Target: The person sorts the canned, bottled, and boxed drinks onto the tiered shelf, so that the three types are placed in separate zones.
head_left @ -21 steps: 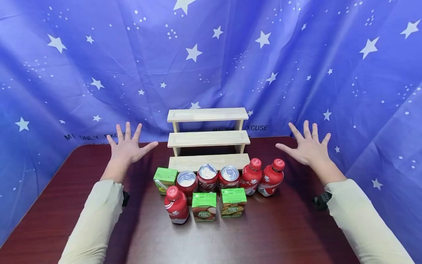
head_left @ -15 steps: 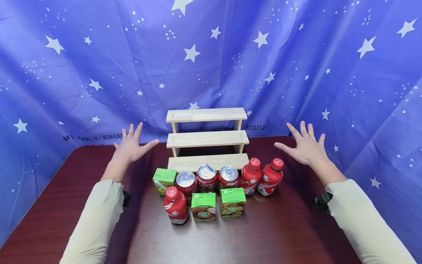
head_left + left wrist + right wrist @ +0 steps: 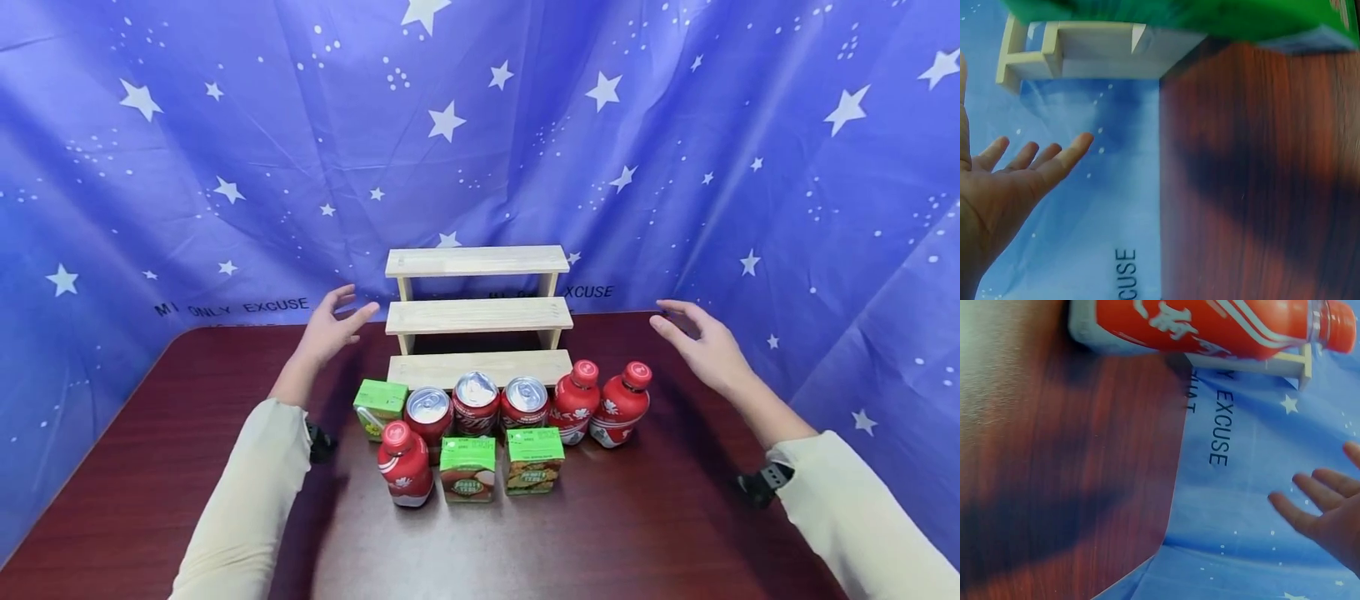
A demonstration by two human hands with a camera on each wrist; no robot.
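My left hand (image 3: 330,329) hovers left of a three-step wooden rack (image 3: 480,317), its fingers loosely bent around nothing. On the other side, my right hand (image 3: 708,346) is raised to the right of two red bottles (image 3: 576,404), fingers relaxed and holding nothing. Three red cans (image 3: 476,404) stand in a row before the rack. A green drink carton (image 3: 380,408) is at their left, nearest my left hand. In front stand another red bottle (image 3: 406,467) and two green-topped cartons (image 3: 468,471). The left wrist view shows the left hand with fingers spread apart.
The dark red wooden table (image 3: 600,533) carries everything. A blue star-printed curtain (image 3: 480,125) hangs behind it and along both sides. The rack stands at the table's back edge, close to the curtain.
Both hands have turned from spread, palm-down poses to more sideways ones with the fingers relaxing. The left hand has come slightly inward. The bottles, cans and cartons stay in place.
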